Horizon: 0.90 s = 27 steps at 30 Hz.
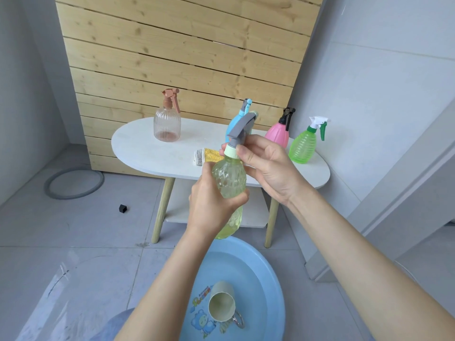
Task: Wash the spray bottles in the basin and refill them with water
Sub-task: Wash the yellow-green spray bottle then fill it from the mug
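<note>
closest to the lens is the blue basin on the floor right below me. looks like some water in it, and a beige cup lies on its side in there.

just above its far rim, my left hand is wrapped round the belly of the yellow-green spray bottle. so the bottle is in the air, roughly upright, off the table and over the basin's edge. my right hand has thumb and fingers pinched on the pale collar under the grey trigger head.

my read is that this is the unscrew-the-head step. tips, fwiw: turn the collar, not the trigger, or the head just swivels. hold the body firm but don't crush it, thin plastic flexes. stay over the basin so drips land there, and lift the head straight up so the tube inside doesn't flick. can't tell how much liquid is in it.

further out, the white table has a sponge cloth just behind the bottle. there's also a clear brownish bottle on the left, a blue bottle straight behind mine, and a pink bottle and a green bottle at the right end. those four look untouched, so i'd say it's early days.
</note>
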Each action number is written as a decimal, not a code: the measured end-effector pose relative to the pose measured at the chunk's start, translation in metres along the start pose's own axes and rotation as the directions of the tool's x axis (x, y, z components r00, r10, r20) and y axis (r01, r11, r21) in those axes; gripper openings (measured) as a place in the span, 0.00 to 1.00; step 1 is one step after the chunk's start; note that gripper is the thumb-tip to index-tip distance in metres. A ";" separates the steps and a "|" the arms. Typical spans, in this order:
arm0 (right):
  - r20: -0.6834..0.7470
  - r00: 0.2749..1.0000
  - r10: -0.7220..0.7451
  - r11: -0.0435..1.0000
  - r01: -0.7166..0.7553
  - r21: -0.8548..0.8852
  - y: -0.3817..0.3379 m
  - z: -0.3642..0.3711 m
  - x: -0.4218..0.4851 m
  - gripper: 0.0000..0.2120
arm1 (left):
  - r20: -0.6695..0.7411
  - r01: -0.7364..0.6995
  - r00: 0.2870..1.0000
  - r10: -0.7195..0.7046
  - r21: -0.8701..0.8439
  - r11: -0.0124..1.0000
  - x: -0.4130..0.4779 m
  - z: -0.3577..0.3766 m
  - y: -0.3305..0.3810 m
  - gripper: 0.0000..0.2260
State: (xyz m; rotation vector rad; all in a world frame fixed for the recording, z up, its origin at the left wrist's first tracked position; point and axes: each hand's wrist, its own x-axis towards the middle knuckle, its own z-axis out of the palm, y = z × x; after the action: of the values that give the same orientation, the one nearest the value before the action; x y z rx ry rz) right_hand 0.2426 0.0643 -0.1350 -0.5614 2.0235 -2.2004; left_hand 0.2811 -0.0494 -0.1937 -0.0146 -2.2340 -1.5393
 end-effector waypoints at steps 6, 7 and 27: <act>-0.288 0.937 -0.198 0.975 0.159 -0.153 0.015 0.025 -0.003 0.09 | -0.007 0.005 1.000 -0.005 0.001 1.000 0.000 0.004 0.002 0.28; -0.335 0.916 -0.219 0.967 0.159 -0.197 0.019 0.029 -0.003 0.10 | -0.001 0.001 1.000 -0.001 0.005 1.000 0.000 0.005 0.002 0.29; -0.135 0.975 -0.175 0.982 0.162 -0.101 0.016 0.018 -0.015 0.08 | -0.021 -0.027 0.999 0.028 0.043 0.999 0.000 -0.001 0.001 0.27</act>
State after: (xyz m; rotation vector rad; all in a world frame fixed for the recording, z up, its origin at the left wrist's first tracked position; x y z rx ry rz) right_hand 0.2597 0.0502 -0.1529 -0.6227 2.2334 -2.3159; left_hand 0.2815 -0.0498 -0.1920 -0.0161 -2.2403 -1.4702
